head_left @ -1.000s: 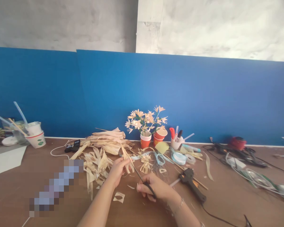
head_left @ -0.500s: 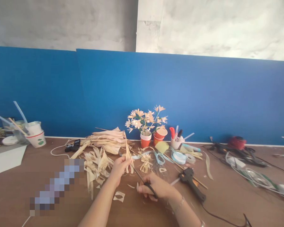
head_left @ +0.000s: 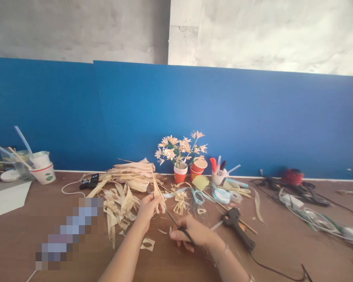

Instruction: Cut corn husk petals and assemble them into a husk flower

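Clamping a slender, pleated strip of straw-coloured dried husk (head_left: 155,190) between thumb and fingers, the left hand (head_left: 148,209) is held above the brown wooden tabletop (head_left: 161,266). The strip's long axis is set nearly upright, leaned slightly left; its narrow tip is pointed up and away, and its wider end is kept at the fingers. By the right hand (head_left: 192,231), closed around the black loop handles, a pair of dark metal scissors (head_left: 186,235) is gripped. Their long axis is slanted from lower right to upper left, with the blades directed at the strip's lower edge; whether the blades are parted cannot be told.

Just below the hands, a cream paper-like scrap with an oval hole (head_left: 147,244) is laid flat. Beside the left hand, a heap of crumpled pale husk pieces (head_left: 122,203) is spread, backed by a thick bundle of long dried husks (head_left: 132,174) laid mostly sideways. To the right of the right hand, a black plastic glue gun (head_left: 238,229) is rested, its handle pointed to the lower right. Farther back, cream star-shaped flowers (head_left: 182,147) are stood in an orange-and-white paper cup (head_left: 180,177) before a blue panel (head_left: 135,105).
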Motion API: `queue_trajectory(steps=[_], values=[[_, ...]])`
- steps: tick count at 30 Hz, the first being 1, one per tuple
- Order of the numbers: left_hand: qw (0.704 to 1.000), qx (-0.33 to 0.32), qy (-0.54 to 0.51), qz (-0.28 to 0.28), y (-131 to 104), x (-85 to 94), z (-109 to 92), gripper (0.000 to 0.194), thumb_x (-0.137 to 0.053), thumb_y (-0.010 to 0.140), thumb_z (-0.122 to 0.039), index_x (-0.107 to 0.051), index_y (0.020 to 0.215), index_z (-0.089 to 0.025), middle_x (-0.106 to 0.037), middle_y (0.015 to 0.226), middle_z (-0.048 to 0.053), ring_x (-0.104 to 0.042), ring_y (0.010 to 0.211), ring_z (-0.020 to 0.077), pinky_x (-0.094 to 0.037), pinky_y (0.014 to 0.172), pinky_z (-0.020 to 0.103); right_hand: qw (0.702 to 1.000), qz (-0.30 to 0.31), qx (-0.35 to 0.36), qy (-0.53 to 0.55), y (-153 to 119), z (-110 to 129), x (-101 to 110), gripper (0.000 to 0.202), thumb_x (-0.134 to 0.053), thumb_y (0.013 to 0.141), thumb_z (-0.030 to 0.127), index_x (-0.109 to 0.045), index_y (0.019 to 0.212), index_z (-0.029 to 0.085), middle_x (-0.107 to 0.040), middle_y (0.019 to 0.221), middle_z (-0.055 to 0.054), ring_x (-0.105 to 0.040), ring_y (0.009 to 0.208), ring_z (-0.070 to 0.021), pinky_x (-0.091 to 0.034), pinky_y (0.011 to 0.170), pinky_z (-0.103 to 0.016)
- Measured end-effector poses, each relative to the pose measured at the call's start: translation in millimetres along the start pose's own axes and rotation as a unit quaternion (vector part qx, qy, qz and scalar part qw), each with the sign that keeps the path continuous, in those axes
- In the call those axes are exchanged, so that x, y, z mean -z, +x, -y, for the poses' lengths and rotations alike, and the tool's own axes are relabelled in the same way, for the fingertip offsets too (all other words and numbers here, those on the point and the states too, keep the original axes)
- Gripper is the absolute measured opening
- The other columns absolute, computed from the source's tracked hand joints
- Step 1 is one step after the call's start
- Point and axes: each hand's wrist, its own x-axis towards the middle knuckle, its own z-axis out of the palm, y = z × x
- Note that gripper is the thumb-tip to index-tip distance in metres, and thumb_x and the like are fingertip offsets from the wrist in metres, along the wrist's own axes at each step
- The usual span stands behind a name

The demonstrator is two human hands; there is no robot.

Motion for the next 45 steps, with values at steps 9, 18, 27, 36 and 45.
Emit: queue_trajectory(steps=[9,18,27,36,45], values=[[0.999,0.010,-0.033,-0.008,0.7,-2.5,3.1,0.029,-0.074,0.059,-0.039,-0.068,0.070,-0.013,-0.062,0.054,0.000,-0.049,0.047,0.0096,-0.035,0.046,0.020,1.000,-0.013,-0.002,-0.009,2.2,-1.5,-4.0,0.041,-0.074,0.067,0.051,-0.062,0.072,0.012,-0.058,0.056,0.004,-0.044,0.032,-0.0032,-0.025,0.029,-0.015],[0.999,0.018,-0.047,-0.005,0.4,-3.6,4.1,0.029,-0.075,0.059,-0.038,-0.068,0.070,-0.012,-0.060,0.051,-0.001,-0.050,0.044,0.0091,-0.037,0.046,0.020,1.000,-0.021,0.007,-0.012,4.5,-2.7,-5.4,0.040,-0.074,0.067,0.050,-0.060,0.070,0.013,-0.055,0.054,0.005,-0.044,0.032,-0.0036,-0.025,0.028,-0.015],[0.998,0.012,-0.053,-0.009,-1.4,-4.1,4.9,0.024,-0.073,0.062,-0.035,-0.067,0.069,-0.013,-0.061,0.053,-0.001,-0.050,0.045,0.0090,-0.038,0.048,0.020,1.000,-0.023,0.010,-0.014,4.2,-0.9,-5.6,0.038,-0.074,0.067,0.049,-0.060,0.069,0.013,-0.055,0.053,0.005,-0.043,0.032,-0.0037,-0.026,0.028,-0.015],[0.998,0.013,-0.054,-0.015,-1.2,-4.8,3.8,0.025,-0.074,0.061,-0.036,-0.068,0.069,-0.013,-0.061,0.053,0.000,-0.050,0.044,0.0093,-0.037,0.047,0.020,0.999,-0.031,0.007,-0.024,4.4,-1.5,-5.4,0.039,-0.073,0.067,0.049,-0.061,0.070,0.013,-0.053,0.052,0.005,-0.042,0.032,-0.0039,-0.025,0.028,-0.015],[0.998,0.010,-0.057,-0.006,-2.9,-4.8,4.2,0.025,-0.073,0.063,-0.036,-0.067,0.069,-0.013,-0.061,0.054,0.000,-0.052,0.046,0.0101,-0.038,0.049,0.020,0.998,-0.041,0.013,-0.043,3.7,0.6,-4.9,0.038,-0.073,0.068,0.049,-0.059,0.066,0.013,-0.051,0.050,0.006,-0.040,0.033,-0.0039,-0.025,0.028,-0.015]])
